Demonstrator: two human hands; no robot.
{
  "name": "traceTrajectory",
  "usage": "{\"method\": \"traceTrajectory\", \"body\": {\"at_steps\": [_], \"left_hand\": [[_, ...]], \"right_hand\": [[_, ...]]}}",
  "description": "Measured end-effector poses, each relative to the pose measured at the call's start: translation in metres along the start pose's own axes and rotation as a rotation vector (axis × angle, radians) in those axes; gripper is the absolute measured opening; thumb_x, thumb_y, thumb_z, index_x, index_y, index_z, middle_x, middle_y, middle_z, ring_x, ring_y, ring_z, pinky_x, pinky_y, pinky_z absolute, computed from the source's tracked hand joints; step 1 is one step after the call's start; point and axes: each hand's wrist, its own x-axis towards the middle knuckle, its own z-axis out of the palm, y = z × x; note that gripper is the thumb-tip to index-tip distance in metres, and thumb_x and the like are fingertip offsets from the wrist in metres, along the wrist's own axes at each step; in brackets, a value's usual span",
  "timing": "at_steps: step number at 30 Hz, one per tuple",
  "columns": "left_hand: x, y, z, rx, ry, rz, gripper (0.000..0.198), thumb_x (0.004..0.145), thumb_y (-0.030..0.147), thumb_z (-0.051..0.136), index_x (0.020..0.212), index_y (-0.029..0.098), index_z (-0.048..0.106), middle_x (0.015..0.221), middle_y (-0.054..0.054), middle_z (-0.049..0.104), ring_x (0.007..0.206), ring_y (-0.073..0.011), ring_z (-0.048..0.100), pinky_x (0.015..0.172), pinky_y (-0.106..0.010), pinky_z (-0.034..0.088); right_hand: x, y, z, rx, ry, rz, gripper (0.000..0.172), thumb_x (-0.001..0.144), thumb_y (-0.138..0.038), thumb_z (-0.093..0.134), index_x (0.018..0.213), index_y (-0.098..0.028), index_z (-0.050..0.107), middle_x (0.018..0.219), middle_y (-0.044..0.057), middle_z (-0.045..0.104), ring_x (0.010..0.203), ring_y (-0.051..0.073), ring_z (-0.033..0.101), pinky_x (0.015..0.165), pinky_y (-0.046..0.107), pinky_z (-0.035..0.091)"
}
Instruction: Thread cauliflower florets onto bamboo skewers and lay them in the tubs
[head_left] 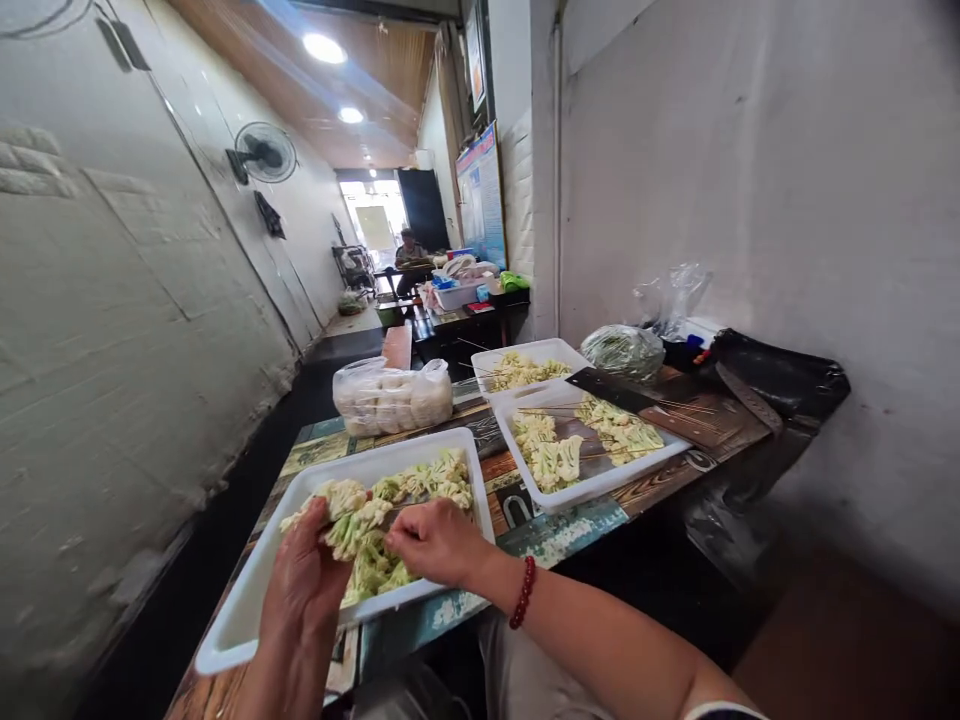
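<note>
My left hand is closed around a cauliflower floret over a white tray that holds more loose florets. Facing it, my right hand, with a red bead bracelet on the wrist, pinches something thin against the same floret; it looks like a skewer, but I cannot make it out. Both hands hover just above the tray's near half.
A second white tray holds skewered cauliflower, and a third tray stands behind it. A plastic bag of pale round pieces lies at the table's far left. A cleaver, a black bag and bagged greens sit by the right wall. A person sits far down the corridor.
</note>
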Motion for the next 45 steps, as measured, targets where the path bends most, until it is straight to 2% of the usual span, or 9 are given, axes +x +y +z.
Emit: {"method": "traceTrajectory", "body": {"at_steps": [7, 11, 16, 18, 22, 25, 36, 40, 45], "left_hand": [[-0.012, 0.003, 0.006, -0.019, -0.104, 0.099, 0.022, 0.072, 0.034, 0.069, 0.087, 0.018, 0.064, 0.083, -0.001, 0.07, 0.076, -0.0161, 0.065, 0.071, -0.03, 0.057], [-0.031, -0.005, 0.018, 0.169, -0.161, 0.151, 0.037, 0.063, 0.033, 0.078, 0.093, 0.017, 0.064, 0.076, -0.001, 0.068, 0.069, -0.0146, 0.063, 0.066, -0.027, 0.054], [-0.049, -0.018, 0.022, 0.451, -0.214, 0.186, 0.043, 0.065, 0.043, 0.076, 0.096, 0.015, 0.064, 0.083, -0.004, 0.069, 0.068, -0.0134, 0.06, 0.069, -0.028, 0.052], [-0.05, -0.022, 0.019, 0.576, -0.202, 0.199, 0.045, 0.066, 0.045, 0.074, 0.097, 0.014, 0.064, 0.083, -0.005, 0.068, 0.069, -0.0142, 0.06, 0.071, -0.028, 0.051], [-0.048, -0.027, 0.014, 0.681, -0.156, 0.212, 0.047, 0.065, 0.047, 0.074, 0.097, 0.015, 0.064, 0.084, -0.005, 0.069, 0.071, -0.0157, 0.061, 0.072, -0.028, 0.051], [-0.048, -0.029, 0.017, 0.702, -0.148, 0.207, 0.048, 0.063, 0.048, 0.075, 0.096, 0.014, 0.065, 0.082, -0.005, 0.069, 0.071, -0.0162, 0.061, 0.073, -0.029, 0.051], [-0.056, -0.031, 0.026, 0.774, -0.089, 0.244, 0.048, 0.059, 0.049, 0.076, 0.091, 0.014, 0.067, 0.078, -0.005, 0.069, 0.069, -0.017, 0.061, 0.071, -0.03, 0.051], [-0.057, -0.032, 0.027, 0.776, -0.071, 0.255, 0.047, 0.06, 0.05, 0.076, 0.089, 0.015, 0.068, 0.075, -0.004, 0.068, 0.067, -0.0159, 0.06, 0.069, -0.029, 0.05], [-0.059, -0.032, 0.031, 0.771, -0.061, 0.247, 0.047, 0.06, 0.05, 0.076, 0.089, 0.014, 0.067, 0.077, -0.005, 0.068, 0.067, -0.0166, 0.06, 0.069, -0.03, 0.051]], "right_hand": [[-0.003, 0.006, -0.003, 0.248, 0.122, 0.043, 0.028, 0.089, -0.03, 0.05, 0.082, -0.015, 0.071, 0.065, -0.001, 0.065, 0.056, 0.01, 0.056, 0.049, 0.018, 0.04], [-0.014, -0.002, -0.03, 0.297, 0.233, -0.007, 0.03, 0.09, -0.033, 0.05, 0.082, -0.016, 0.073, 0.074, 0.0, 0.066, 0.065, 0.012, 0.058, 0.059, 0.021, 0.043], [-0.031, 0.004, -0.115, 0.244, 0.254, -0.125, 0.021, 0.085, -0.03, 0.056, 0.078, -0.018, 0.072, 0.078, 0.002, 0.068, 0.077, 0.015, 0.06, 0.072, 0.025, 0.044], [-0.038, 0.018, -0.159, 0.029, 0.234, -0.143, 0.023, 0.087, -0.031, 0.054, 0.078, -0.019, 0.072, 0.08, 0.002, 0.07, 0.077, 0.016, 0.061, 0.072, 0.026, 0.043], [-0.045, 0.056, -0.239, -0.292, 0.26, 0.046, 0.023, 0.084, -0.031, 0.055, 0.086, -0.018, 0.074, 0.081, 0.004, 0.071, 0.07, 0.017, 0.061, 0.063, 0.025, 0.04], [-0.044, 0.082, -0.273, -0.345, 0.239, 0.089, 0.024, 0.081, -0.031, 0.058, 0.074, -0.015, 0.074, 0.068, 0.005, 0.068, 0.06, 0.016, 0.055, 0.055, 0.025, 0.032], [-0.003, 0.134, -0.283, -0.147, -0.11, 0.108, 0.031, 0.082, -0.034, 0.053, 0.073, -0.012, 0.072, 0.052, -0.003, 0.057, 0.047, 0.007, 0.043, 0.047, 0.019, 0.028], [0.005, 0.146, -0.279, -0.132, -0.176, 0.139, 0.02, 0.073, -0.026, 0.064, 0.06, -0.011, 0.07, 0.046, -0.005, 0.053, 0.045, 0.006, 0.039, 0.047, 0.019, 0.025], [0.006, 0.158, -0.281, -0.087, -0.223, 0.185, 0.021, 0.075, -0.028, 0.064, 0.067, -0.011, 0.073, 0.049, -0.003, 0.057, 0.045, 0.006, 0.042, 0.047, 0.019, 0.028]]}}
